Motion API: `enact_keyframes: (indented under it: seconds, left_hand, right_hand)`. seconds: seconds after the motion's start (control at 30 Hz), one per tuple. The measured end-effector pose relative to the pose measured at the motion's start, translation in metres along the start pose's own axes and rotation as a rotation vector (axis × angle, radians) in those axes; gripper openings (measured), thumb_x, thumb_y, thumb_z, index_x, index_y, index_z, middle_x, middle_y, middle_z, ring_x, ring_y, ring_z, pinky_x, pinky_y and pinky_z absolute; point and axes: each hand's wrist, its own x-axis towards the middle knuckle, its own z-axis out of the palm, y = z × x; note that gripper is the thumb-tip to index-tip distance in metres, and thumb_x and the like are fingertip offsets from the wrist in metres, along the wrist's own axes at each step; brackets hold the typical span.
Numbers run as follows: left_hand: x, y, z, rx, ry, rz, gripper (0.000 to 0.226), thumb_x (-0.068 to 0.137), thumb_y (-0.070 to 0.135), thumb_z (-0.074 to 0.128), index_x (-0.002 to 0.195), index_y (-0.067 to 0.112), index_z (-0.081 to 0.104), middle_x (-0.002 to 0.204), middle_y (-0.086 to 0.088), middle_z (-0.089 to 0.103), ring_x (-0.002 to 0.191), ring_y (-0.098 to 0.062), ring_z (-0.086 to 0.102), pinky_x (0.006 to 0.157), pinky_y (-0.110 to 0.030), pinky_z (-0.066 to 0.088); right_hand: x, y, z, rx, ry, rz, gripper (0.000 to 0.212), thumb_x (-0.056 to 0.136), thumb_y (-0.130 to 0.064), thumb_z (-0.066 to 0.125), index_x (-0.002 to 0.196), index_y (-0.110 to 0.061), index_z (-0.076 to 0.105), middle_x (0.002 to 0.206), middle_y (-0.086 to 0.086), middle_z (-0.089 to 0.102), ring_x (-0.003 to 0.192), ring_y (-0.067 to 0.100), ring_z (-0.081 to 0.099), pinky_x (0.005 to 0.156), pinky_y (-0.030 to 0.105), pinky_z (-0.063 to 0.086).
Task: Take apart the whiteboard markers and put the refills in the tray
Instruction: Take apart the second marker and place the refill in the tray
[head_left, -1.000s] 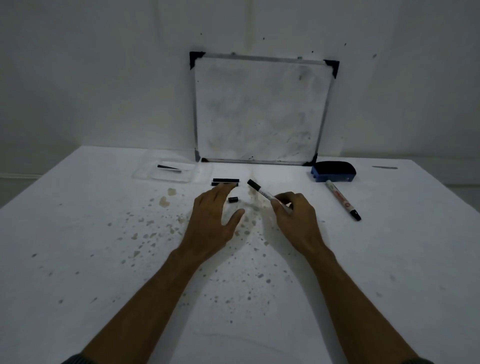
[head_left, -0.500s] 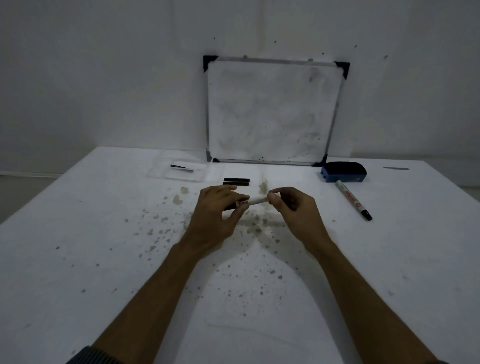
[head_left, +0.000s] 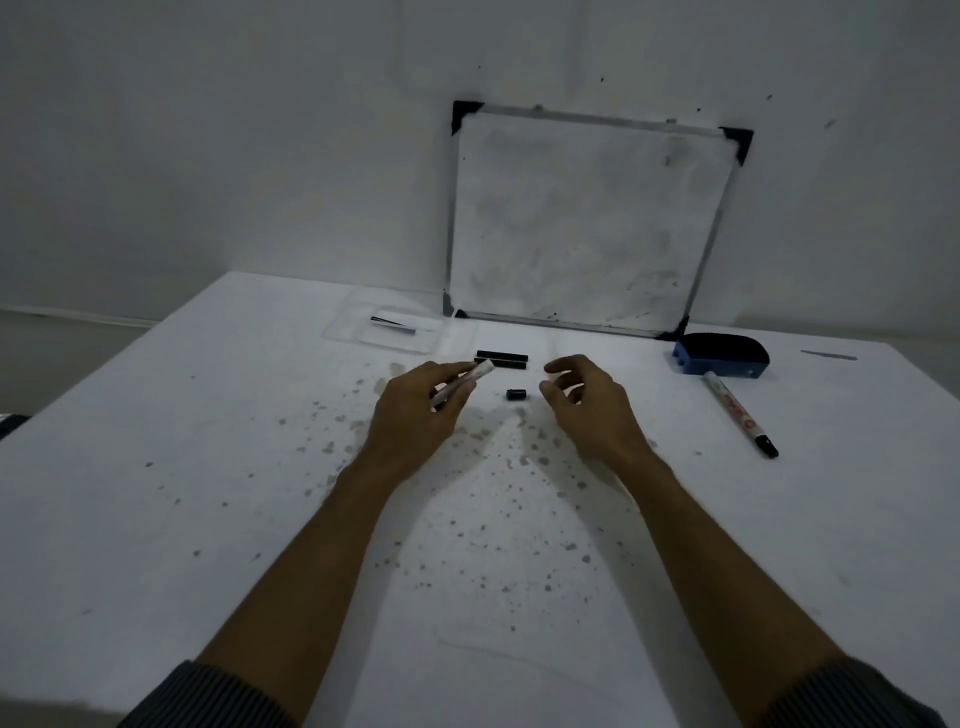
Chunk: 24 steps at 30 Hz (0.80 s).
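Observation:
My left hand (head_left: 421, 410) grips a white marker barrel (head_left: 464, 383), which points up and to the right. My right hand (head_left: 587, 400) hovers just to the right with its fingers curled apart and nothing in them. Between my hands a small black cap piece (head_left: 516, 394) lies on the table. Two black stick-like parts (head_left: 501, 359) lie side by side just beyond it. A clear tray (head_left: 387, 327) sits at the back left with one dark refill (head_left: 393, 323) in it. A whole marker (head_left: 738, 413) lies to the right.
A small whiteboard (head_left: 587, 218) leans against the wall at the back. A blue eraser (head_left: 721, 355) sits to its right, next to the whole marker. The white table (head_left: 156, 467) is speckled with stains around the middle. A thin grey stick (head_left: 828, 356) lies at the far right.
My right hand let go of the marker barrel and drew away to the right. The left hand now holds the barrel alone. The black cap piece is in view on the table again.

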Motion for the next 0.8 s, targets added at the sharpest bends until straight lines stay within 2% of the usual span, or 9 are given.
enact_keyframes:
  seconds: [0.1,0.17,0.23,0.37,0.6,0.73,0.8]
  left_hand:
    - [0.005,-0.011,-0.002,-0.130,-0.076,-0.246,0.031,0.095,0.044,0.070,0.123,0.032,0.076,0.098,0.011,0.079,0.074,-0.008,0.074,0.070,-0.028,0.062]
    - [0.013,-0.013,-0.005,-0.245,-0.075,-0.339,0.028,0.095,0.042,0.072,0.119,0.032,0.078,0.094,0.009,0.081,0.069,-0.015,0.075,0.064,-0.031,0.063]
    - [0.015,-0.014,-0.005,-0.278,-0.073,-0.348,0.028,0.093,0.042,0.075,0.117,0.030,0.080,0.094,0.010,0.081,0.069,-0.018,0.076,0.063,-0.029,0.063]
    - [0.014,-0.015,0.000,-0.263,-0.077,-0.337,0.030,0.091,0.039,0.077,0.118,0.026,0.079,0.099,0.012,0.081,0.066,-0.014,0.077,0.062,-0.026,0.061]
    - [0.015,-0.015,0.002,-0.251,-0.083,-0.348,0.029,0.085,0.045,0.082,0.112,0.033,0.081,0.091,0.013,0.082,0.065,-0.016,0.077,0.071,-0.040,0.066]
    - [0.014,-0.008,-0.001,-0.293,-0.065,-0.333,0.034,0.088,0.041,0.080,0.118,0.026,0.079,0.102,0.008,0.081,0.066,-0.017,0.078,0.069,-0.033,0.064]
    - [0.013,-0.004,-0.001,-0.295,-0.035,-0.322,0.033,0.090,0.039,0.078,0.119,0.023,0.078,0.098,0.006,0.081,0.066,-0.017,0.077,0.065,-0.028,0.061]
  right_hand:
    - [0.027,0.006,0.012,-0.157,-0.011,-0.087,0.021,0.096,-0.031,0.068,0.115,-0.024,0.070,0.094,-0.005,0.068,0.075,0.007,0.059,0.075,0.024,0.048]
    - [0.043,0.008,0.021,-0.189,-0.009,-0.109,0.019,0.095,-0.032,0.069,0.112,-0.026,0.073,0.092,-0.003,0.067,0.075,0.008,0.058,0.076,0.027,0.050]
    - [0.055,0.010,0.030,-0.203,0.000,-0.125,0.017,0.095,-0.033,0.069,0.110,-0.029,0.073,0.090,-0.002,0.064,0.075,0.008,0.056,0.076,0.028,0.051]
    - [0.065,0.014,0.043,-0.181,0.021,-0.124,0.017,0.093,-0.032,0.071,0.110,-0.029,0.074,0.089,-0.001,0.058,0.075,0.009,0.054,0.072,0.023,0.042]
    - [0.065,0.018,0.051,-0.202,0.058,-0.110,0.016,0.091,-0.027,0.074,0.105,-0.021,0.078,0.089,0.002,0.057,0.076,0.010,0.053,0.073,0.024,0.045]
    - [0.055,0.016,0.038,-0.140,0.032,-0.057,0.016,0.095,-0.031,0.070,0.107,-0.021,0.075,0.100,0.004,0.058,0.076,0.002,0.053,0.067,0.008,0.037]
    - [0.046,0.013,0.027,-0.057,0.023,-0.005,0.017,0.098,-0.035,0.065,0.108,-0.024,0.073,0.105,0.001,0.063,0.083,0.004,0.059,0.070,0.010,0.042]
